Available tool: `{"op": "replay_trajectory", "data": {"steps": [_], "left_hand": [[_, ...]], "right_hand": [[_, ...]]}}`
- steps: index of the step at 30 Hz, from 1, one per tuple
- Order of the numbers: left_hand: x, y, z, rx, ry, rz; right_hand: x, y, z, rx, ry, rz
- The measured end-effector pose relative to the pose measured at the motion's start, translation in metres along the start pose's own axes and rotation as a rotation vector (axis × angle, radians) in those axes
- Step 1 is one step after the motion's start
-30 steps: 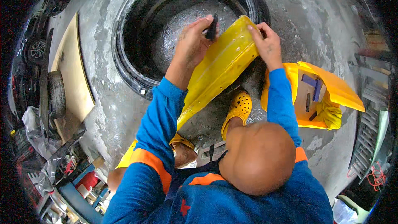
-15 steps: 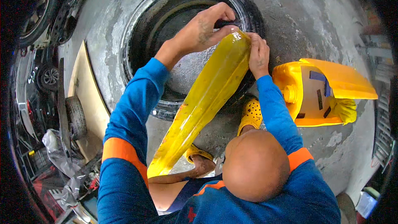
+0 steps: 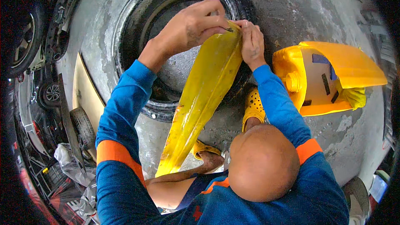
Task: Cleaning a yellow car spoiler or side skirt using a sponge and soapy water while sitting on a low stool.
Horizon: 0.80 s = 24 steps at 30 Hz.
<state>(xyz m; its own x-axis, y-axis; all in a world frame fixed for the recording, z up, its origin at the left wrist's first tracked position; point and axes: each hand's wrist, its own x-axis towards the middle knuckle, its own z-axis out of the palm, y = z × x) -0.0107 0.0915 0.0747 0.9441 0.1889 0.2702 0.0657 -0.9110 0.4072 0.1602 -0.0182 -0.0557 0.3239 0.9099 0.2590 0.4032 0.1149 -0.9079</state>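
Observation:
A long, glossy yellow sheet [image 3: 204, 87], tapering toward its lower end, slants from my hands down toward my knee. It looks wet and has brownish spots along one side. My left hand [image 3: 198, 23] is closed at the sheet's far end, thumb and fingers pinched together. A small dark tip shows by its fingertips against the yellow; what it belongs to is hidden in the hand. On the right corner of that end, my right hand [image 3: 253, 43] grips the edge between thumb and fingers. Beneath both hands lies a black tyre [image 3: 125, 29], flat on the floor.
At right lies a cut-open yellow jerrycan [image 3: 287, 64] with a yellow cloth [image 3: 353, 96] inside. Yellow clogs [image 3: 254, 105] are on my feet near the tyre. A curved board [image 3: 87, 83], a small tyre [image 3: 83, 127], clear plastic wrapping [image 3: 71, 162] and a dark car [image 3: 37, 100] stand at left.
My left hand's fingers have closed in over the sheet's far end, and a dark tip now shows there. The whole view has shifted slightly; the right hand keeps its hold.

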Motion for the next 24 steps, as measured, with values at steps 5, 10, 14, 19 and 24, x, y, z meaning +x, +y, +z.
{"op": "replay_trajectory", "data": {"steps": [5, 10, 14, 19, 24], "left_hand": [[0.013, -0.003, 0.003, 0.316, -0.094, 0.177], [0.026, -0.008, 0.019, 0.395, -0.134, 0.315], [0.01, -0.017, 0.006, 0.417, -0.153, 0.216], [0.028, -0.01, 0.03, 0.396, -0.157, 0.316], [0.006, -0.016, 0.015, 0.504, -0.112, 0.208]], "right_hand": [[-0.002, 0.003, -0.001, -0.009, 0.014, -0.042], [-0.002, 0.006, 0.001, 0.032, 0.034, -0.029], [0.0, 0.004, 0.002, 0.005, 0.032, -0.037], [-0.001, 0.015, -0.001, 0.025, 0.017, -0.073], [-0.001, 0.021, 0.005, -0.054, 0.038, -0.114]]}}
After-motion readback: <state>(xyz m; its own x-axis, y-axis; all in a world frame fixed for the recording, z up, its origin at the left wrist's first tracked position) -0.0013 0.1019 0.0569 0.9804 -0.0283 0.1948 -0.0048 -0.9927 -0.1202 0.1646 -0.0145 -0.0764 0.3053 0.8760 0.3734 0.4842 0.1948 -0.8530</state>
